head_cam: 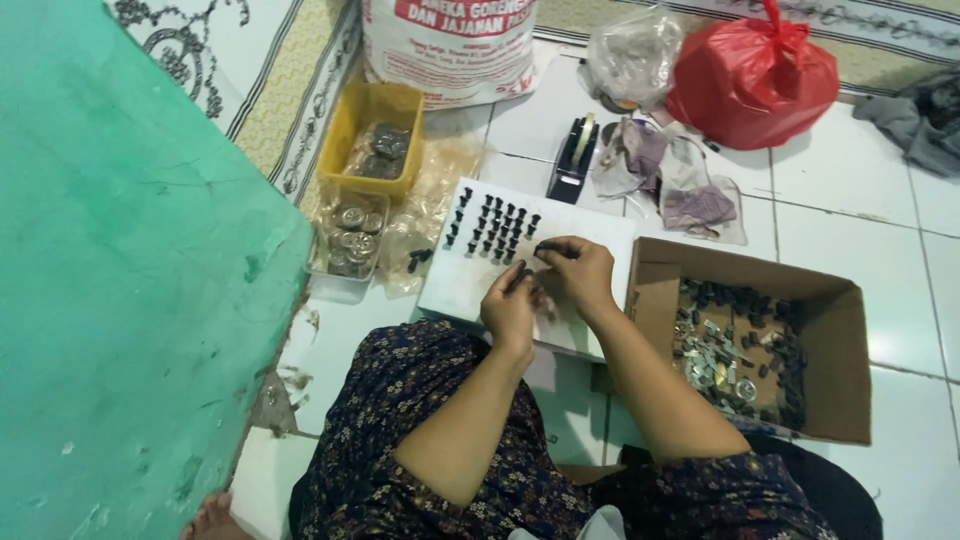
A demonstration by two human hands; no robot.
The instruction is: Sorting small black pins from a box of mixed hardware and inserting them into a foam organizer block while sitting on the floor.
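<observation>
while both hands (545,285) pinch small black parts (492,228) (white board (590,225)), a brown box (830,330) sits right.

Cardboard box (835,340) blocks right; bare board (600,225) ahead free.

Soft, even light fills the room, bright on the white floor tiles (850,170) with only faint shadows, a dull sheen on the red plastic bag (752,75), slight softness throughout, and the green wall (120,280) bending wide at the edge.
</observation>
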